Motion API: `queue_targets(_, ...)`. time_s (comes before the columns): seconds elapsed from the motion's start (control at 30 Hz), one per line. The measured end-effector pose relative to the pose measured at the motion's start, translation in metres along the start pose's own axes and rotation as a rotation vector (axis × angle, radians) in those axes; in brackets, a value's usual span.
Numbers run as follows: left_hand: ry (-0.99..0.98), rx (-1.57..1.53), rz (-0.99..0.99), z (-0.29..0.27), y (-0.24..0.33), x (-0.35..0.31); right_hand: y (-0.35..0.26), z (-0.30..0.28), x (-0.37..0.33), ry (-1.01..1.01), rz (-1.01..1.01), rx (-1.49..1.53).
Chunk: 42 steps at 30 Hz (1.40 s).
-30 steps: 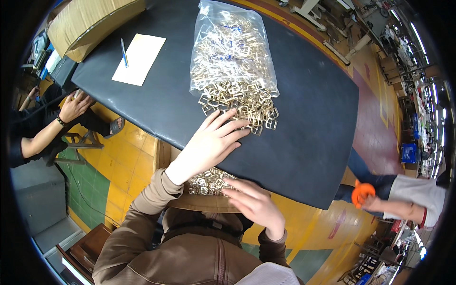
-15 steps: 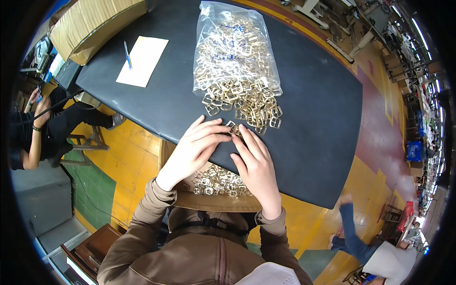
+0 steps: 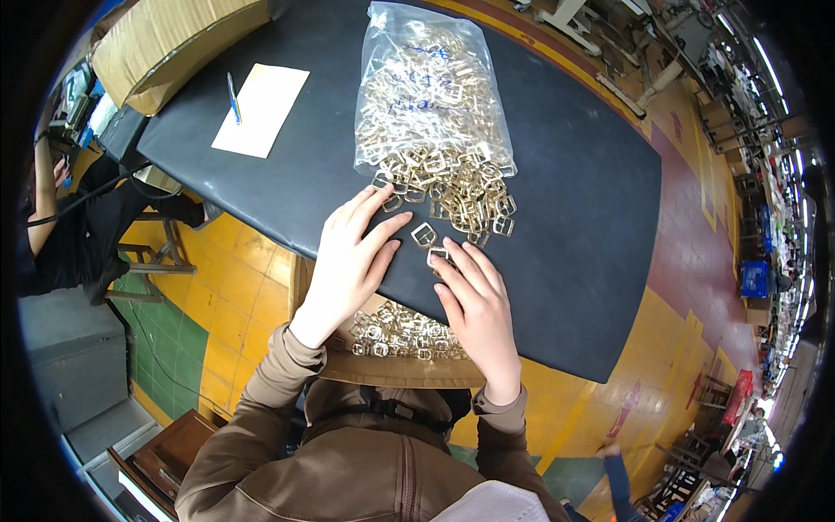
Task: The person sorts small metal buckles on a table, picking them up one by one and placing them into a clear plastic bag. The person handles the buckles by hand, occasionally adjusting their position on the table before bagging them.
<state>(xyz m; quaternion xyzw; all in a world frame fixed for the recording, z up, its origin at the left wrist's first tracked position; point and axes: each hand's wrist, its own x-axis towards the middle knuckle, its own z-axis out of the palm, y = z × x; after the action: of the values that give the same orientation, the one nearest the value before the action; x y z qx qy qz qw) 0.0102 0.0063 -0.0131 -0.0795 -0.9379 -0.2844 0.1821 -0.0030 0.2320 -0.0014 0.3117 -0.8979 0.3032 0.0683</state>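
My left hand [image 3: 350, 252] is spread, its foremost fingertips at a buckle [image 3: 383, 180] on the left edge of a loose pile of gold-coloured metal buckles [image 3: 470, 196]. With bent fingers, my right hand [image 3: 477, 304] has its fingertips on a single buckle [image 3: 437, 255]; its thumb is apart from it, and the fingers partly cover it. Between the hands another loose buckle [image 3: 424, 234] lies flat on the black tabletop [image 3: 574, 235]. The pile spills from the mouth of a clear plastic bag [image 3: 430, 87] full of such buckles.
Below the table edge, at my lap, an open cardboard box [image 3: 396, 372] holds many buckles. White paper [image 3: 265, 109] with a blue pen [image 3: 233, 98] lies at the back left, near a large carton [image 3: 174, 52]. A seated person [image 3: 78, 226] is at the left; another person's arm [image 3: 617, 483] shows lower right.
My left hand has parted from the right and reached forward to the pile's left edge. My right fingertips have come slightly nearer me with a buckle. The person at lower right has moved mostly out of view.
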Motion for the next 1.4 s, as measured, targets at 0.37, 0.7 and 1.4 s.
queue_targets(0.37, -0.205, -0.090, 0.068, -0.002, 0.008, -0.006, 0.008, -0.022, -0.020, 0.003, 0.159, 0.210)
queue_targets(0.7, -0.171, -0.132, 0.004, -0.004, 0.009, -0.005, -0.023, -0.019, -0.038, -0.344, -0.054, 0.320)
queue_targets(1.4, -0.151, -0.158, 0.107, -0.005, -0.001, 0.016, -0.013, 0.004, -0.018, -0.407, -0.247, 0.495)
